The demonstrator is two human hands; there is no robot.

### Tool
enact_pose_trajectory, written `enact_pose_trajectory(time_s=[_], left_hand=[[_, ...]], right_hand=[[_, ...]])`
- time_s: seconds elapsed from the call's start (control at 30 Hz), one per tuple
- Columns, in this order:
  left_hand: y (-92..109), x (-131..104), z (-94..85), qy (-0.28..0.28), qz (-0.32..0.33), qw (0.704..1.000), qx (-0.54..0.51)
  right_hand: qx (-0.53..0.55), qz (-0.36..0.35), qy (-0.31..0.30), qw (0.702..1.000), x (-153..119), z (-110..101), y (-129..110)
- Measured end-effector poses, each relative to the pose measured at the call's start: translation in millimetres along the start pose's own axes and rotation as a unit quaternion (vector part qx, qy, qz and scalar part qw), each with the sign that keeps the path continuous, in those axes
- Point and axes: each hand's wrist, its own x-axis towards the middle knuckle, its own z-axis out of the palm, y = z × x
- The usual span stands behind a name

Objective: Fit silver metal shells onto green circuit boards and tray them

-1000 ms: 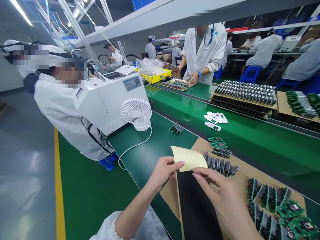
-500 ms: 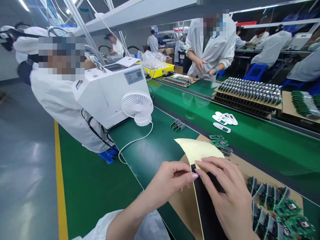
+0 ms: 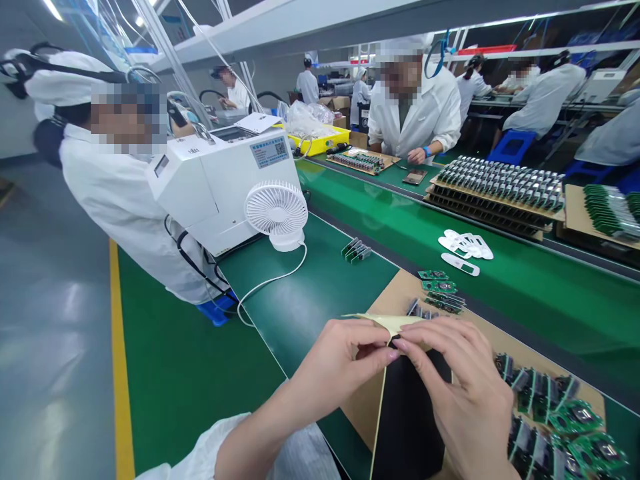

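A little white fan [image 3: 277,208] stands on the green bench [image 3: 295,293], just beside a big white machine [image 3: 215,193]. Its white cord [image 3: 270,285] curls over the bench. Behind the machine, a yellow bin [image 3: 327,142] holds see-through bags [image 3: 306,121]. Thin white pieces with holes [image 3: 465,245] lie on a long green strip [image 3: 380,233]. Past them, rows of small parts [image 3: 500,181] sit on stacked brown boards [image 3: 483,215]. A person in a white coat [image 3: 420,113] wears a blue wrist band [image 3: 427,152]. Blue stools [image 3: 513,145] are farther back.
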Motion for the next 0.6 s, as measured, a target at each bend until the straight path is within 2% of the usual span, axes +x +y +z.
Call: enact_pose_trajectory(time_s=[0.27, 0.4, 0.6], left_hand=[[-2.0, 1.4, -2.0, -0.018, -0.017, 1.000, -0.003], [-3.9, 1.0, -2.4, -0.022, -0.027, 0.999, 0.005], [-1.2, 0.0, -2.2, -0.026, -0.029, 0.998, 0.039]], right_hand=[[-0.009, 0.012, 0.001, 1.000, -1.1, 1.6, 2.5], [-0.016, -0.024, -0.028, 0.999, -0.3, 1.4, 3.8], [-0.019, -0.041, -0.025, 0.999, 1.8, -1.5, 0.9]])
